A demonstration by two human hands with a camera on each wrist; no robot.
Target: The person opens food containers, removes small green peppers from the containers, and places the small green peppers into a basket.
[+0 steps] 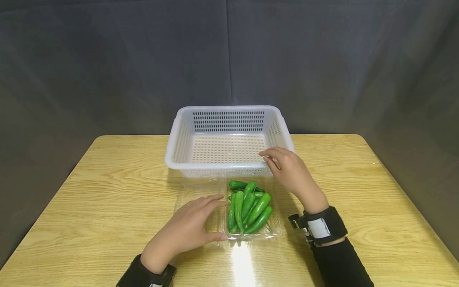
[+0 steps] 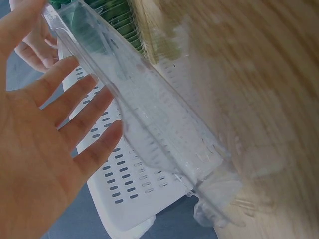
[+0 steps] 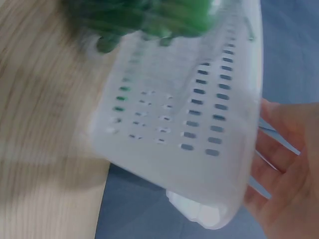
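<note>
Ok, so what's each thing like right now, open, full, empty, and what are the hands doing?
Clear tray: lid open, flat under the left hand.
Peppers: piled in the tray.
White basket: upright, empty.
Left hand: fingers straight, resting on the lid.
Right hand: relaxed, at the basket's near rim, holding nothing.

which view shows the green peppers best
The head view: the green peppers lie piled in the clear tray, sharp and whole. The left wrist view catches only a green sliver behind the clear lid; the right wrist view shows them blurred at the top edge.
</note>
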